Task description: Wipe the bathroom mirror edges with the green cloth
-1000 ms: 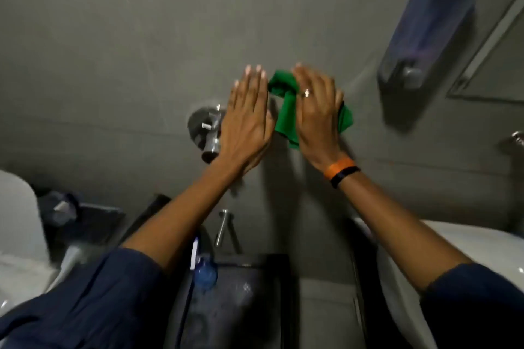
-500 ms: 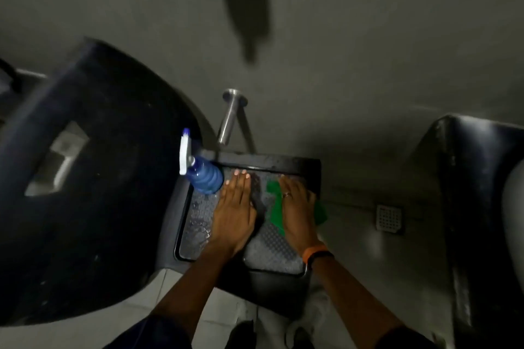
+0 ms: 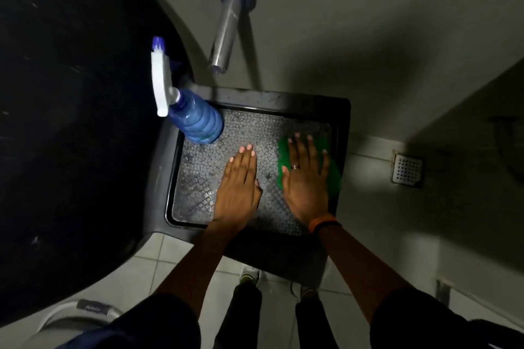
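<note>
The green cloth (image 3: 335, 178) lies on the right side of a black stool's (image 3: 283, 100) textured top. My right hand (image 3: 304, 184) rests flat on it, fingers spread, and pins it down, so only the cloth's edges show beside my palm. To the left, my left hand (image 3: 239, 190) lies flat on the bare stool top, fingers together, with nothing in it. No mirror is in view.
A blue spray bottle (image 3: 198, 122) lies at the stool's far left corner. A metal tap (image 3: 226, 25) sticks out of the grey wall above it. A big black drum (image 3: 71, 93) fills the left. A floor drain (image 3: 408, 169) is at the right, a white toilet (image 3: 71, 317) at the bottom left.
My view has dropped from the wall to the stool. Both hands came down from the wall onto the stool top, the right one bringing the green cloth.
</note>
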{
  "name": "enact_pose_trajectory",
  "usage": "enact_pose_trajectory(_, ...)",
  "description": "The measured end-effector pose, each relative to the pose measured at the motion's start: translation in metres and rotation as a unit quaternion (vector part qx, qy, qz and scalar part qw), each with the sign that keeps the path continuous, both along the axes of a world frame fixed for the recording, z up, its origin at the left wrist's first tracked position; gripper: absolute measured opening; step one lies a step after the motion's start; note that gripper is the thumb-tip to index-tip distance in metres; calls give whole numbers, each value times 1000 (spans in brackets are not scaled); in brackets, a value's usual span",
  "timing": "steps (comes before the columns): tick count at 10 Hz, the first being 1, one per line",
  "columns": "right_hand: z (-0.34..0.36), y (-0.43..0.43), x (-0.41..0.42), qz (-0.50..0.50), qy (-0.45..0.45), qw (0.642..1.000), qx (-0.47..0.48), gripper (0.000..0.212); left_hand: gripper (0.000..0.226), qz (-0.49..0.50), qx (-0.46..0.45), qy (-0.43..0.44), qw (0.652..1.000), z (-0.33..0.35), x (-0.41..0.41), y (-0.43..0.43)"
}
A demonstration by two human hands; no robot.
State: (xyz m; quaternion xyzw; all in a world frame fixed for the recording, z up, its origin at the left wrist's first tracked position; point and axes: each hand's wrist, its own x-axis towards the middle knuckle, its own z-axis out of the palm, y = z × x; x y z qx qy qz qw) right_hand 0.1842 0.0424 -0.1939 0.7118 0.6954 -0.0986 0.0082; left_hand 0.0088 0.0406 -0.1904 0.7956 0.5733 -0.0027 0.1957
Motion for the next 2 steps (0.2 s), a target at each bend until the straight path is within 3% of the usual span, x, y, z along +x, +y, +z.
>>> enact_pose_trajectory(2, 66, 7, 0, -28, 38, 998, -28, 65, 62, 12, 11, -56, 998, 74, 12, 14)
